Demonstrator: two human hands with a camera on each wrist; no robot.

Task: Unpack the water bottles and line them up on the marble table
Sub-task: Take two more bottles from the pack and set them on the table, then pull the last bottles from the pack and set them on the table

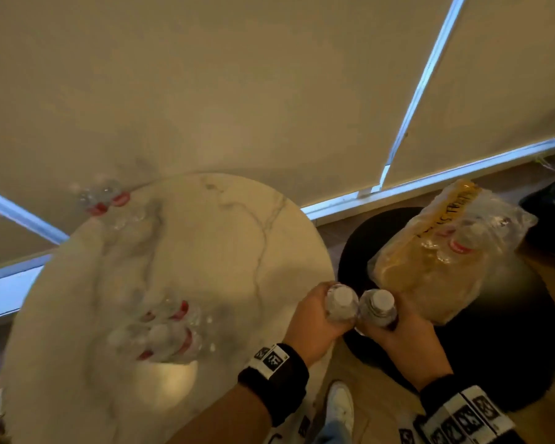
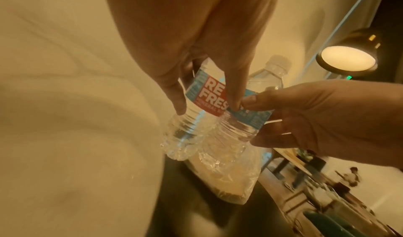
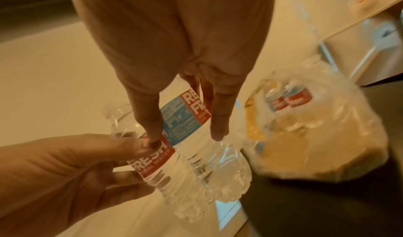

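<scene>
Each of my hands grips one clear water bottle with a red and blue label, side by side and touching, in the air between the marble table (image 1: 237, 238) and the pack. The left hand (image 1: 321, 315) (image 2: 207, 108) holds the left bottle (image 1: 342, 302) (image 2: 187, 132) round its label. The right hand (image 1: 398, 325) (image 3: 186, 135) holds the right bottle (image 1: 378, 307) (image 3: 220, 171) the same way. A close group of bottles (image 1: 164, 331) stands on the table's near side, and two more bottles (image 1: 101, 200) stand at its far left edge. The torn plastic pack (image 1: 436, 261) (image 3: 305, 137) holds remaining bottles (image 1: 462, 243) (image 3: 290, 99).
The pack lies on a round black stool (image 1: 510, 331) right of the table. Pale window blinds (image 1: 269, 91) hang behind both. My white shoe (image 1: 340, 408) is on the wooden floor below the hands. A lit lamp (image 2: 348, 58) shows in the left wrist view.
</scene>
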